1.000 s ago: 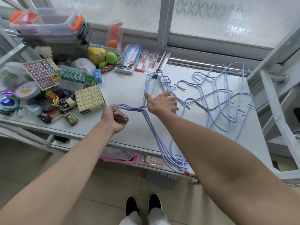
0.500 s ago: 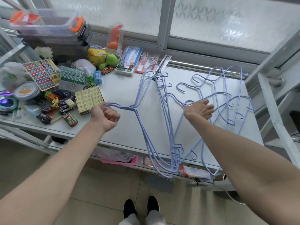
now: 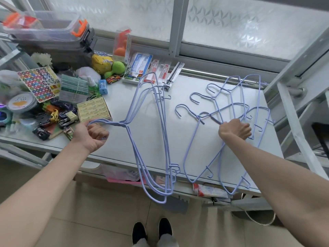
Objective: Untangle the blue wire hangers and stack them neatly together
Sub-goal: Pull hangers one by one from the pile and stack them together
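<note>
Left hand [image 3: 92,135] closed around the hook ends of a stacked bundle of blue hangers [image 3: 151,139], fingers curled under, hooks looping out past the thumb side. Bundle aligned, several hangers nested together, spread across the middle of the white table [image 3: 117,104], far corner near the stationery packets [image 3: 154,68], near corner overhanging the front edge of the table above the tiled floor [image 3: 106,220].

Right hand [image 3: 235,130] closed in a fist on wires of the tangled hangers [image 3: 231,107] on the right half of the table; exact number of wires gripped not determinable. Tangled group crossed over one another, three hooks pointing left, lower corners hanging past the front edge. Clear gap of bare table between bundle and tangled group; no contact between the two.

Left end of table crowded: yellow box [image 3: 94,109] just beside the left hand, toy cars [image 3: 53,120], sticker sheet [image 3: 39,82], clear storage bin [image 3: 44,27] at the back. Frosted window [image 3: 249,24] behind.
</note>
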{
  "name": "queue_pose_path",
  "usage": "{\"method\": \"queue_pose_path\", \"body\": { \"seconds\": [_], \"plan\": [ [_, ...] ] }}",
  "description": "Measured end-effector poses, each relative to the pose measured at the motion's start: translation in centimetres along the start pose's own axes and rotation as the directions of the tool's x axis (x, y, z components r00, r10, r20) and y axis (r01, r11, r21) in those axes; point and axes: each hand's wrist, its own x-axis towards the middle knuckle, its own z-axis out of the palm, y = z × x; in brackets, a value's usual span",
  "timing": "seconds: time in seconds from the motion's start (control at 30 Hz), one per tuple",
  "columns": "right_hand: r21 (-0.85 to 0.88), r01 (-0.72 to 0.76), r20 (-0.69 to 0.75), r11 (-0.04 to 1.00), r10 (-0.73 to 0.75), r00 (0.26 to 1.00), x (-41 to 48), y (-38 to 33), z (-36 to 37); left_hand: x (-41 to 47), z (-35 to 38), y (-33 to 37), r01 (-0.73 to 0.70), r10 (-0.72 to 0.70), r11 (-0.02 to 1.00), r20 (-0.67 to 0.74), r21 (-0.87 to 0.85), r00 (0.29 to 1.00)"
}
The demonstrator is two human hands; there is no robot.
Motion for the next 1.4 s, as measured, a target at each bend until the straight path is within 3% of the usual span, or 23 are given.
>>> {"method": "queue_pose_path", "body": {
  "seconds": [0.13, 0.3, 0.57, 0.7, 0.97, 1.17, 1.4],
  "plan": [
    [0.077, -0.096, -0.093, 0.992, 0.103, 0.99, 1.2, 1.1, -0.9, -0.2, 0.3, 0.0, 0.002, -0.002, 1.0, 0.024, -0.03, 1.0],
    [0.18, -0.214, -0.042, 0.96, 0.225, 0.973, 3.1, 2.5, -1.5, -0.2, 1.0, 0.1, 0.0, 0.006, 0.997, 0.075, -0.079, 0.997],
    [0.234, -0.283, -0.01, 0.93, 0.293, 0.956, 3.5, 3.9, -1.5, 0.4, 2.5, -0.8, 0.031, -0.025, 0.999, 0.153, -0.033, 0.988],
    [0.165, -0.241, -0.065, 0.956, 0.255, 0.965, 4.0, 4.1, -2.1, 0.9, 2.7, -1.5, 0.056, -0.052, 0.998, 0.181, -0.015, 0.982],
    [0.139, -0.141, 0.047, 0.98, 0.136, 0.99, 4.9, 3.9, -3.3, 1.2, 2.6, -2.4, 0.046, -0.04, 0.999, 0.217, -0.02, 0.975],
    [0.163, -0.16, 0.148, 0.973, 0.137, 0.98, 5.3, 3.6, -3.4, 1.5, 2.3, -2.9, 0.048, -0.044, 0.998, 0.132, -0.027, 0.99],
    [0.439, -0.229, 0.023, 0.869, 0.244, 0.97, 4.5, 3.4, -2.7, 1.6, 1.8, -3.5, 0.114, -0.115, 0.992, -0.005, -0.058, 0.993]
  ]
}}
